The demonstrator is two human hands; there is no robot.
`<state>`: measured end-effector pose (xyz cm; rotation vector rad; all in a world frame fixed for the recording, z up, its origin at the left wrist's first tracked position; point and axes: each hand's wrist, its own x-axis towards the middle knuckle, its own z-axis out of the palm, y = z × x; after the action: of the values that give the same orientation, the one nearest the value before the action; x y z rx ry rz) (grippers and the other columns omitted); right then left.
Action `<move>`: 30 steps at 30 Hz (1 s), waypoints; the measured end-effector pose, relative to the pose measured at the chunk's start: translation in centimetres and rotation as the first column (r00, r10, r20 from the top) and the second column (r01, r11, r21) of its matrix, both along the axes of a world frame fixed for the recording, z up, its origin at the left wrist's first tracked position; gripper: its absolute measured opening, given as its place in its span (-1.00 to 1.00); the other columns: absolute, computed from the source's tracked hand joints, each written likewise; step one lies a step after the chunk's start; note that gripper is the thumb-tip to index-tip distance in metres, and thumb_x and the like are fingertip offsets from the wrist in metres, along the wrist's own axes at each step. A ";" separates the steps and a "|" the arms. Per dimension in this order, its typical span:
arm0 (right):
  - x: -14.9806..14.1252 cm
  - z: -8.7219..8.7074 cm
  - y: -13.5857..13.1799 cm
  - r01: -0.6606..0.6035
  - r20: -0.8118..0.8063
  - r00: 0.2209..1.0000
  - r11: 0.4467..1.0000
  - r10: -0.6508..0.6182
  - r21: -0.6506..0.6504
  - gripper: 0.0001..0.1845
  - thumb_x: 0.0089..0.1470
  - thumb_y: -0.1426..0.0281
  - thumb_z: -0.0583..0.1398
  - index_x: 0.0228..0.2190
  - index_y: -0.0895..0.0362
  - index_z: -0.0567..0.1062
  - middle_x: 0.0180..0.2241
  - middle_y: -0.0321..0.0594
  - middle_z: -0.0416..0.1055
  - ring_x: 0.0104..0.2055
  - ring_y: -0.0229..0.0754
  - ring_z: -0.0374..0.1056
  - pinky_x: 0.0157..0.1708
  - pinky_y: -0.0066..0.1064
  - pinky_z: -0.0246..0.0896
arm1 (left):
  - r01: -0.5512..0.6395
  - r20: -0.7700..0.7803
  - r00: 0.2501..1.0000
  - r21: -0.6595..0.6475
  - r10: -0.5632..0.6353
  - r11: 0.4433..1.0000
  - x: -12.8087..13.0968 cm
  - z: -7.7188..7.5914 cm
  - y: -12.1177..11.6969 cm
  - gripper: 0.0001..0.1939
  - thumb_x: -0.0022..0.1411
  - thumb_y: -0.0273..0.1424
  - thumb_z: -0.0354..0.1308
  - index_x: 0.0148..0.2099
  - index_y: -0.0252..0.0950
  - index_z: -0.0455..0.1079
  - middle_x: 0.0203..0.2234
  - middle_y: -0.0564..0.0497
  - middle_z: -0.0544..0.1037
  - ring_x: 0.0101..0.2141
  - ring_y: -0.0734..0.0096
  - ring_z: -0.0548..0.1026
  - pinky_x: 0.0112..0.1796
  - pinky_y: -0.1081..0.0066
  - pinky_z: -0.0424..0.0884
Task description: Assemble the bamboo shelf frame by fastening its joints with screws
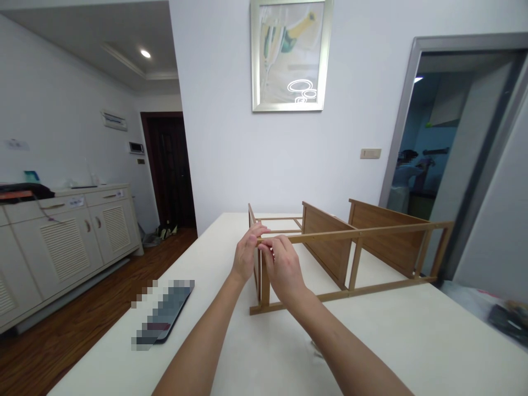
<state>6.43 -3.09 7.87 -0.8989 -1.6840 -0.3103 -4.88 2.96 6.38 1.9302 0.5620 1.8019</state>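
Observation:
A brown wooden shelf rack (325, 237) lies on its side on the white table, its two wide boards standing upright between the rails. My left hand (246, 254) rests at the rack's near left corner, its fingers closed about the end of the upper rail. Just right of it, my right hand (284, 264) pinches at the same rail end, thumb and fingertips close together. Whether a small part sits between the right fingertips is hidden. Below the hands, a short crosspiece (265, 283) joins the upper and lower rails.
A phone (169, 313), partly blurred, lies on the white table (231, 357) at the left. Small pale items (317, 350) show beside my right forearm. A white cabinet (74, 225) stands at the left. A person (406, 176) is in the room beyond the doorway.

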 end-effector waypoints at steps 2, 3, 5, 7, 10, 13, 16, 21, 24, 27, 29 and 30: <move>0.1 -0.1 -0.1 -0.015 -0.025 1.000 1.000 0.014 -0.012 -0.81 0.30 0.41 0.03 -0.32 0.10 0.42 -0.36 -0.18 0.40 -0.30 -0.16 0.32 -0.30 -0.32 0.30 | -0.006 -0.003 1.000 0.000 0.006 1.000 0.0 0.1 -0.1 -0.46 0.39 -0.10 -0.24 -0.06 -0.23 0.52 0.03 -0.06 0.51 0.19 0.22 0.29 0.25 0.14 0.08; 0.1 -0.2 -0.1 -0.022 -0.029 0.999 1.000 0.021 -0.013 -0.81 0.30 0.41 0.03 -0.32 0.09 0.41 -0.36 -0.18 0.40 -0.30 -0.16 0.32 -0.30 -0.31 0.30 | -0.009 -0.003 1.000 0.000 0.009 1.000 0.0 0.1 -0.1 -0.46 0.39 -0.10 -0.24 -0.07 -0.24 0.52 0.03 -0.06 0.50 0.18 0.22 0.30 0.25 0.14 0.08; 0.1 -0.3 -0.1 -0.039 -0.027 0.999 0.999 0.039 -0.002 -0.82 0.29 0.42 0.03 -0.31 0.08 0.41 -0.36 -0.19 0.42 -0.29 -0.15 0.34 -0.29 -0.31 0.31 | -0.010 -0.004 1.000 -0.001 0.010 1.000 0.0 0.0 -0.2 -0.46 0.39 -0.10 -0.24 -0.07 -0.24 0.52 0.04 -0.06 0.50 0.17 0.22 0.31 0.25 0.14 0.09; 0.1 -0.4 0.0 -0.059 -0.031 0.998 0.998 0.060 0.014 -0.84 0.28 0.44 0.04 -0.29 0.07 0.41 -0.34 -0.18 0.44 -0.28 -0.15 0.35 -0.28 -0.30 0.32 | -0.008 -0.004 1.000 -0.004 0.008 1.000 0.1 0.0 -0.2 -0.47 0.39 -0.10 -0.23 -0.07 -0.23 0.52 0.04 -0.06 0.49 0.17 0.22 0.31 0.25 0.14 0.09; 0.0 -0.6 0.0 -0.074 -0.047 0.996 0.997 0.075 0.019 -0.88 0.25 0.44 0.07 -0.24 0.07 0.41 -0.32 -0.17 0.44 -0.26 -0.14 0.37 -0.27 -0.29 0.34 | -0.009 -0.005 1.000 -0.010 0.009 1.000 0.0 -0.1 -0.2 -0.47 0.39 -0.10 -0.23 -0.07 -0.23 0.52 0.05 -0.06 0.49 0.18 0.22 0.31 0.24 0.14 0.11; -0.1 -0.6 0.0 -0.077 -0.048 0.996 0.997 0.078 0.007 -0.88 0.22 0.46 0.09 -0.21 0.08 0.40 -0.31 -0.16 0.43 -0.25 -0.13 0.36 -0.26 -0.28 0.34 | -0.007 -0.010 1.000 -0.010 0.006 1.000 0.0 -0.1 -0.1 -0.48 0.39 -0.11 -0.23 -0.06 -0.23 0.52 0.06 -0.06 0.48 0.18 0.22 0.30 0.24 0.14 0.11; -0.1 -0.5 0.0 -0.078 -0.034 0.996 0.997 0.078 0.009 -0.88 0.22 0.47 0.07 -0.24 0.09 0.40 -0.32 -0.16 0.44 -0.26 -0.14 0.36 -0.27 -0.29 0.33 | -0.004 -0.011 1.000 -0.010 0.003 1.000 0.0 -0.1 -0.1 -0.48 0.40 -0.12 -0.23 -0.05 -0.24 0.51 0.07 -0.06 0.47 0.18 0.23 0.30 0.24 0.16 0.11; -0.1 -0.2 0.0 -0.060 0.001 0.998 0.998 0.060 0.026 -0.85 0.22 0.49 0.05 -0.30 0.09 0.41 -0.34 -0.17 0.44 -0.27 -0.14 0.36 -0.29 -0.30 0.31 | -0.003 -0.007 1.000 0.003 0.003 1.000 0.0 -0.1 -0.1 -0.48 0.39 -0.11 -0.22 -0.06 -0.24 0.51 0.04 -0.06 0.50 0.17 0.23 0.31 0.25 0.14 0.09; -0.2 0.0 0.1 -0.024 0.007 1.000 1.000 0.024 0.015 -0.85 0.22 0.50 0.05 -0.32 0.09 0.39 -0.37 -0.19 0.42 -0.30 -0.15 0.35 -0.32 -0.33 0.29 | 0.011 0.001 1.000 0.008 -0.011 1.000 0.0 -0.1 -0.1 -0.49 0.40 -0.12 -0.22 -0.05 -0.23 0.51 0.03 -0.06 0.50 0.17 0.22 0.31 0.24 0.14 0.10; -0.4 0.0 0.2 0.067 0.052 0.996 0.998 -0.068 0.017 -0.85 0.23 0.49 0.05 -0.38 0.10 0.36 -0.40 -0.19 0.39 -0.34 -0.15 0.32 -0.35 -0.34 0.24 | 0.012 0.005 1.000 0.004 -0.012 1.000 0.0 -0.1 -0.1 -0.49 0.40 -0.13 -0.23 -0.05 -0.24 0.51 0.03 -0.07 0.50 0.18 0.22 0.30 0.25 0.14 0.09; -0.5 -0.1 0.3 0.158 0.107 0.981 0.987 -0.162 0.041 -0.83 0.24 0.47 0.05 -0.41 0.10 0.35 -0.42 -0.19 0.36 -0.37 -0.16 0.30 -0.40 -0.36 0.19 | 0.007 0.000 1.000 0.002 -0.007 1.000 0.0 -0.1 -0.1 -0.48 0.40 -0.14 -0.23 -0.06 -0.24 0.51 0.03 -0.08 0.50 0.18 0.21 0.29 0.25 0.13 0.08; -0.6 -0.1 0.4 0.206 0.136 0.968 0.977 -0.212 0.058 -0.81 0.25 0.46 0.04 -0.42 0.11 0.34 -0.43 -0.20 0.35 -0.40 -0.17 0.28 -0.44 -0.37 0.15 | 0.004 -0.002 1.000 0.004 -0.004 1.000 0.0 -0.1 0.0 -0.48 0.40 -0.14 -0.23 -0.07 -0.25 0.52 0.03 -0.08 0.50 0.18 0.20 0.29 0.25 0.13 0.08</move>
<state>5.88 -2.66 7.79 -1.0449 -1.7066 -0.5634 -4.84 2.95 6.27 1.9344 0.5552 1.8005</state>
